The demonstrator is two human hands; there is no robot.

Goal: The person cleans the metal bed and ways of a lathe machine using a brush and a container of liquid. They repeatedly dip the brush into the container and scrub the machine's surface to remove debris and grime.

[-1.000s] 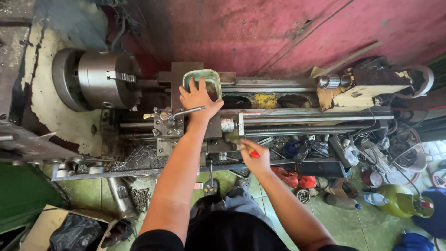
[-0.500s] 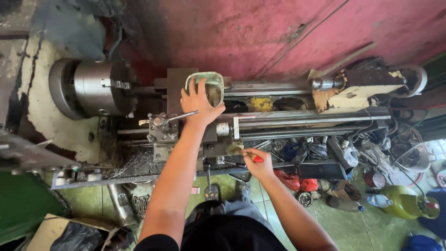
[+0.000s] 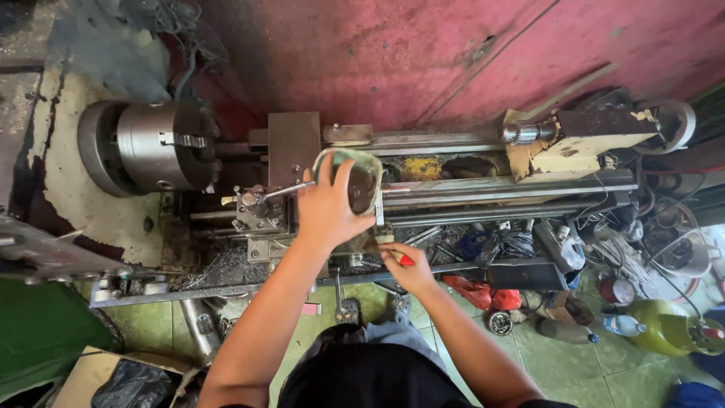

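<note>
- Single view, from a camera worn on the person's head, facing steeply down over both arms.
- The lathe [image 3: 362,181] runs left to right across mid-frame, the red wall [image 3: 423,53] above it, the tiled floor [image 3: 604,363] at the bottom.
- Range is near: the hands lie at arm's length, centred.
- No second view overlaps it.

A pale green, rounded-rectangular container [image 3: 355,177] with dark contents is held tilted above the lathe bed, while a small red-handled tool [image 3: 400,258] is gripped just below, near the carriage
</note>
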